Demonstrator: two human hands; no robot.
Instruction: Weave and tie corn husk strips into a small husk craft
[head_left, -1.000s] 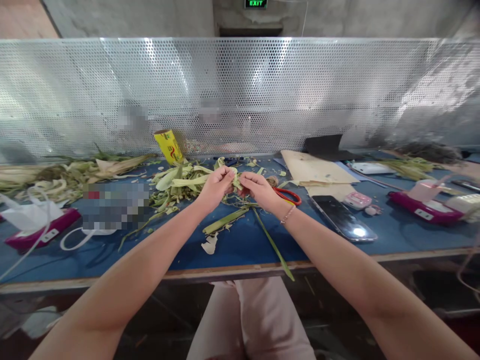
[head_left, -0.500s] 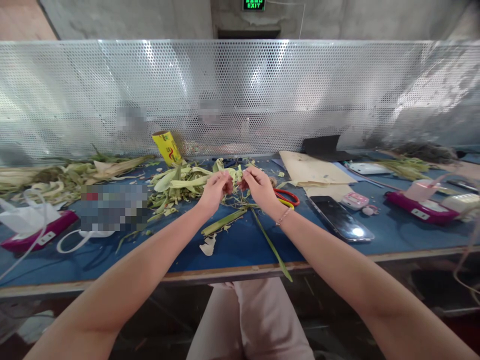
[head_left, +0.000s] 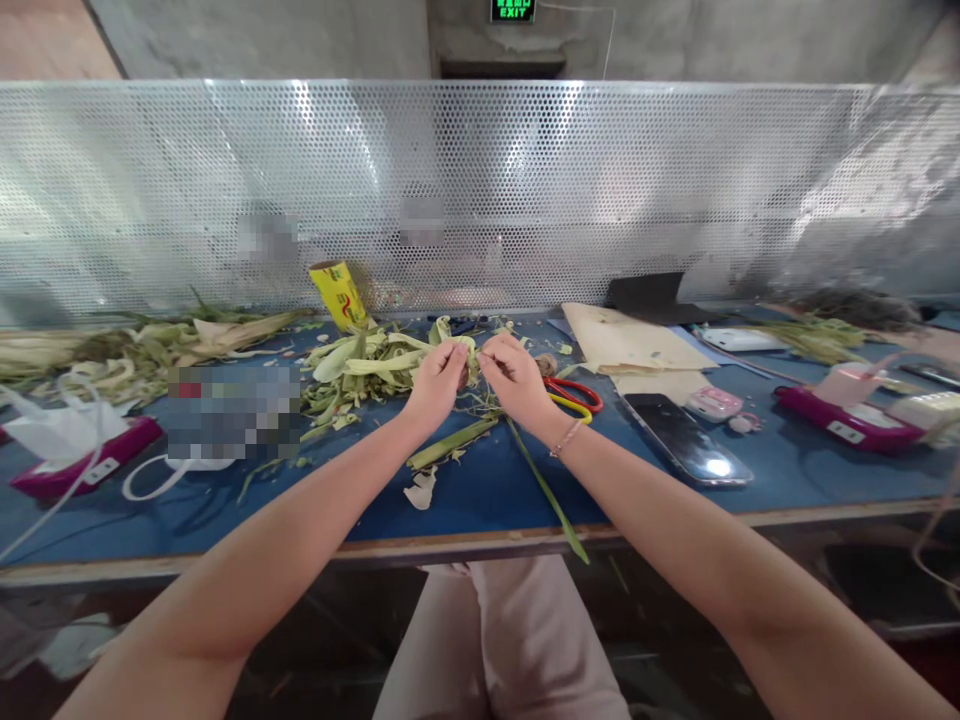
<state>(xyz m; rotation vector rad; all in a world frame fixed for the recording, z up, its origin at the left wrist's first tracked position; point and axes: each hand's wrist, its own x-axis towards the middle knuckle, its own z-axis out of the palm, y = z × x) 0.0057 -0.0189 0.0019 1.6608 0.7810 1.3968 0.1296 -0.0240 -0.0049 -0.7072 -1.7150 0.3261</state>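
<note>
Over the far middle of the table my left hand [head_left: 440, 387] is closed in a pinch on a pale green piece of corn husk [head_left: 470, 345]. My right hand [head_left: 517, 385] faces it, thumb and forefinger pinched close beside that piece; what lies between its fingertips is too small to make out. Behind and left of my hands is a heap of husk strips [head_left: 375, 365]. Below them lie a cut green husk piece [head_left: 452, 443], a long green leaf [head_left: 551, 490] and a pale scrap [head_left: 421, 489]. Red-and-yellow-handled scissors [head_left: 576, 395] lie partly behind my right wrist.
A yellow tube [head_left: 337, 295] stands tilted behind the heap. Rightward lie brown paper [head_left: 622, 340], a phone [head_left: 682, 440], a pink case [head_left: 714, 403] and a power strip [head_left: 847, 420]. Another power strip [head_left: 86, 458] and more husks [head_left: 180, 345] lie left. A perforated metal screen [head_left: 480, 190] borders the back.
My hands stay close together with fingers pinched, and the fingertips have shifted slightly. The green husk piece now shows less between them. The whole view has moved a little.
</note>
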